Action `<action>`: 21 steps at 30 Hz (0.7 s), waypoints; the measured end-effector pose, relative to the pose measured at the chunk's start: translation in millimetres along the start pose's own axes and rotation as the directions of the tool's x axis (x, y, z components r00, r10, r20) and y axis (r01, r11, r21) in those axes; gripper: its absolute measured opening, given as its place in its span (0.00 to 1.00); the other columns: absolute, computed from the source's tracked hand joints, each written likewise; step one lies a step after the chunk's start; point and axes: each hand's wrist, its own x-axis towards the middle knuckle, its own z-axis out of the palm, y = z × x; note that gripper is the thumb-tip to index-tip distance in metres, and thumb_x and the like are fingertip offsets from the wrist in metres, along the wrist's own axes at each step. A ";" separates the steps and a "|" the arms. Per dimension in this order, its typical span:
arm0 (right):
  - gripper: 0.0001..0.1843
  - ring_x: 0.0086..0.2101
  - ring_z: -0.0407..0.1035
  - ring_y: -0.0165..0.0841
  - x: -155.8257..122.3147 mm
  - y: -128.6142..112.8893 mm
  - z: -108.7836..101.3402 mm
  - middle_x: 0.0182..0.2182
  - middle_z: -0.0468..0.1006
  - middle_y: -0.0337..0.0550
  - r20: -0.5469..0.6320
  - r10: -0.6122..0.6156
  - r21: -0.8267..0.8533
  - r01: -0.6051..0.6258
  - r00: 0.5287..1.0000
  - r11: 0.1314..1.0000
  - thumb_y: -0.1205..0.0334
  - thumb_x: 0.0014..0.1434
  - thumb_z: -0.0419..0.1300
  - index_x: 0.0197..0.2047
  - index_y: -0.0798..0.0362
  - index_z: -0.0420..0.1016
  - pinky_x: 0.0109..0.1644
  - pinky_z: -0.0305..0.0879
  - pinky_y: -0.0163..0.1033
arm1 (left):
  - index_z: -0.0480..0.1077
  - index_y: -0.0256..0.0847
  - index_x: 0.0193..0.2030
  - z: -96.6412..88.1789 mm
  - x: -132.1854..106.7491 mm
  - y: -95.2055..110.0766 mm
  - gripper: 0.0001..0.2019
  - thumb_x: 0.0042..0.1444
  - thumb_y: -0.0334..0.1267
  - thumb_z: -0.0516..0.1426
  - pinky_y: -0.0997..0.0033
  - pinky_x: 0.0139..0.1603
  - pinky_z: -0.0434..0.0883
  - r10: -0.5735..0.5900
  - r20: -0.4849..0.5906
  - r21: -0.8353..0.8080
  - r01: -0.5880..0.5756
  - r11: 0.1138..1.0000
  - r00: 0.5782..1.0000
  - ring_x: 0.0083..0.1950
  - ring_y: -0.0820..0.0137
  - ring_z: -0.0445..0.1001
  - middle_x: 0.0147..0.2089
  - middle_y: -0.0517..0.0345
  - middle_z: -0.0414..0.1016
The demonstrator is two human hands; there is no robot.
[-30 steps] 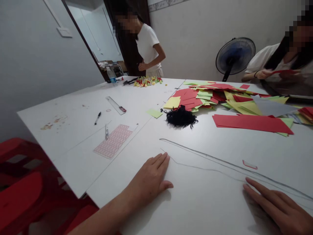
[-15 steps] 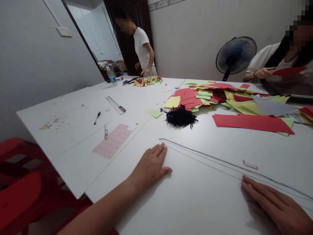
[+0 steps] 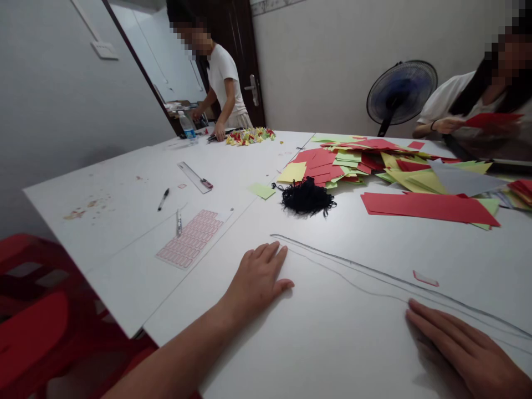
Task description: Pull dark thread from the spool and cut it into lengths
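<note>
A: Head view, just the one. What could go wrong?

B: Slim grey thread [image 3: 358, 287] bows between the hands, so my guess: it slips or kinks if fingertip pressure is light or uneven. Could also tangle with the long, straight, dark-grey strand bundle [image 3: 351, 263] running close behind it

A: Hands?

B: Left hand [image 3: 257, 277], bottom centre of the frame: flat, palm down, fingers stretched, grasping nothing. Right hand [image 3: 461, 344], lower right: flat too, fingers together, nothing gripped

A: Thread versus hands?

B: Centre to right of the frame, spanning the gap. Seems to touch both sets of fingertips; pressed or just brushed, can't tell. Tangled black yarn heap [image 3: 307, 197], upper middle, well apart; small clear strip with red edging [image 3: 426, 279], right side, just past the bundle
</note>
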 end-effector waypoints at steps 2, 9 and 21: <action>0.32 0.52 0.76 0.40 3.0 -2.1 -0.4 0.63 0.73 0.40 -0.003 -0.015 -0.004 0.014 1.000 1.000 0.62 0.67 0.52 0.73 0.42 0.60 0.47 0.78 0.44 | 0.60 0.42 0.73 -2.0 0.6 1.1 0.36 0.65 0.63 0.49 0.46 0.68 0.62 -0.020 0.008 -0.005 0.020 1.000 1.000 0.71 0.51 0.62 0.73 0.42 0.63; 0.28 0.53 0.75 0.40 6.2 -5.0 4.5 0.63 0.74 0.41 0.007 0.009 -0.021 -0.009 1.000 1.000 0.62 0.67 0.52 0.69 0.44 0.68 0.51 0.76 0.45 | 0.59 0.40 0.73 -8.1 2.4 4.0 0.38 0.65 0.65 0.46 0.44 0.67 0.60 -0.098 0.052 -0.002 0.098 0.995 0.994 0.71 0.48 0.60 0.72 0.41 0.62; 0.27 0.53 0.75 0.41 8.8 -6.6 5.9 0.64 0.72 0.42 0.001 0.003 -0.031 -0.003 1.000 1.000 0.58 0.67 0.53 0.69 0.46 0.68 0.50 0.76 0.47 | 0.55 0.38 0.74 -9.9 3.7 5.9 0.39 0.65 0.62 0.51 0.42 0.70 0.59 -0.128 0.091 -0.014 0.129 0.991 0.988 0.74 0.48 0.57 0.75 0.39 0.58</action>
